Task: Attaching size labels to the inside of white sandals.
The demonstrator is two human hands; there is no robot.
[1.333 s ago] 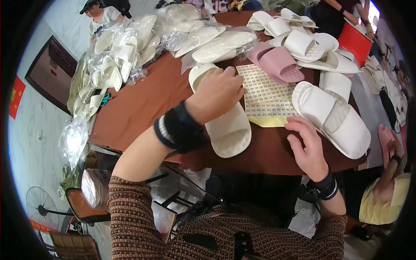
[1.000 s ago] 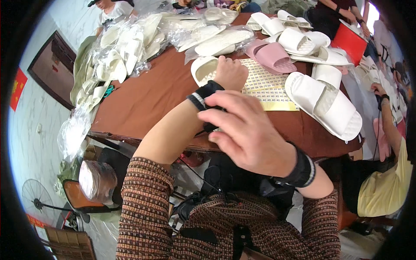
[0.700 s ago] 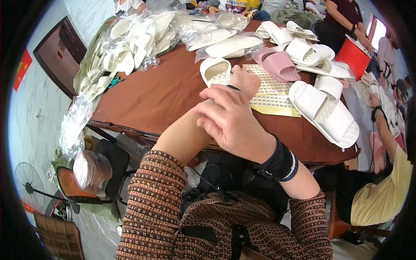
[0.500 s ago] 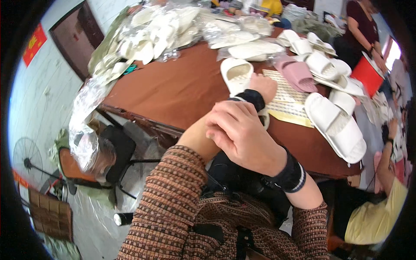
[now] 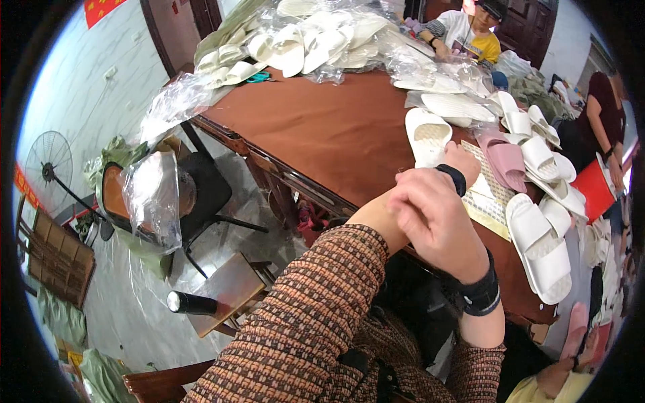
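My right hand (image 5: 433, 208) lies across my left forearm (image 5: 379, 221) just short of the wrist, its fingers curled over the skin. Beyond it, my left hand (image 5: 462, 163), with a black band at the wrist, is bent down and looks closed; its fingertips are hidden. That hand is by the edge of a yellow-bordered sheet of small labels (image 5: 488, 209) on the table. A white slide slipper (image 5: 424, 134) stands close to its left. To the right of the sheet are a pink slipper (image 5: 502, 161) and a pair of white slippers (image 5: 543, 248).
Bagged white slippers (image 5: 322, 40) are heaped along the far edge of the brown-covered table (image 5: 322, 127). Teal scissors (image 5: 259, 77) lie near them. A chair (image 5: 201, 201) draped with plastic and a stool (image 5: 232, 289) stand at left. Other people sit across and at right, near a red box (image 5: 594, 188).
My view has turned left and back, so the table sits farther right and more floor shows. My right hand stays on my left forearm.
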